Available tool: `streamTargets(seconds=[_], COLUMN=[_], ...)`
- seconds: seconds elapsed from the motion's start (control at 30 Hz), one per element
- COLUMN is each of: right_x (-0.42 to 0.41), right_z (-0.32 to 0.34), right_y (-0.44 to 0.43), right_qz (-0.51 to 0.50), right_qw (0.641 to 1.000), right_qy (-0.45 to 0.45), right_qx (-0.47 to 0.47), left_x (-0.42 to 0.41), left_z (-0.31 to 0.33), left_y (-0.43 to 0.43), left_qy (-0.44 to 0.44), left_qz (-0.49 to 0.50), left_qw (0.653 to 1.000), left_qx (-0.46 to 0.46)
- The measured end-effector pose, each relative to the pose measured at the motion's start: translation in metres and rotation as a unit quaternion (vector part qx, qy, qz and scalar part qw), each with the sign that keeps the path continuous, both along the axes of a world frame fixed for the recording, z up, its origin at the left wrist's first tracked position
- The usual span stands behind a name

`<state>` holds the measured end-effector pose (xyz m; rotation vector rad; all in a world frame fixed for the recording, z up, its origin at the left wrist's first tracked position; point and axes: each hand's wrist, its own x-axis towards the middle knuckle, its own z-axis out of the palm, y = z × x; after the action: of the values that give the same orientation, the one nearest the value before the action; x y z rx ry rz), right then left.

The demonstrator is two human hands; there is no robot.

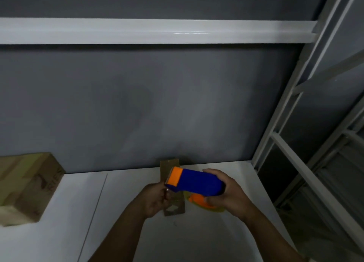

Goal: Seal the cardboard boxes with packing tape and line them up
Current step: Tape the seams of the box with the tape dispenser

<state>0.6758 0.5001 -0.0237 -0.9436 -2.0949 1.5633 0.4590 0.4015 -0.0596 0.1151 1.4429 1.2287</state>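
My right hand point(228, 192) grips a blue and orange packing tape dispenser point(197, 182) and holds it above the white table point(88, 222), its orange end pointing left. My left hand point(155, 199) pinches something small at that orange end, probably the tape's loose end, though blur hides it. Under both hands lies a small narrow cardboard box point(172, 208), running away from me toward the wall. A larger cardboard box point(25, 187) sits at the table's left edge, partly out of view.
A grey wall point(157, 104) closes off the back of the table. A white shelf board point(137, 31) runs overhead. White metal rack uprights and rails point(295, 123) stand on the right.
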Motion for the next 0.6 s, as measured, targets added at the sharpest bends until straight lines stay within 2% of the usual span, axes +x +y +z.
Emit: streamTargets(seconds=[0.1,0.37,0.6], right_x=[-0.004,-0.009,-0.018], right_z=[0.004,0.003,-0.01], right_y=[0.001,-0.001,-0.007], right_qz=[0.0,0.025,0.069], right_qw=[1.0,0.999,0.973], right_qy=[0.023,0.017,-0.072], right_qx=[-0.001,0.033,0.207], left_x=[-0.005,-0.009,0.002], left_z=[0.003,0.011,0.011], left_y=[-0.006,-0.01,-0.013], left_qy=[-0.008,0.083,0.131], left_qz=[0.004,0.101,0.112], left_qw=[1.0,0.991,0.984], left_qx=[0.001,0.036,0.041])
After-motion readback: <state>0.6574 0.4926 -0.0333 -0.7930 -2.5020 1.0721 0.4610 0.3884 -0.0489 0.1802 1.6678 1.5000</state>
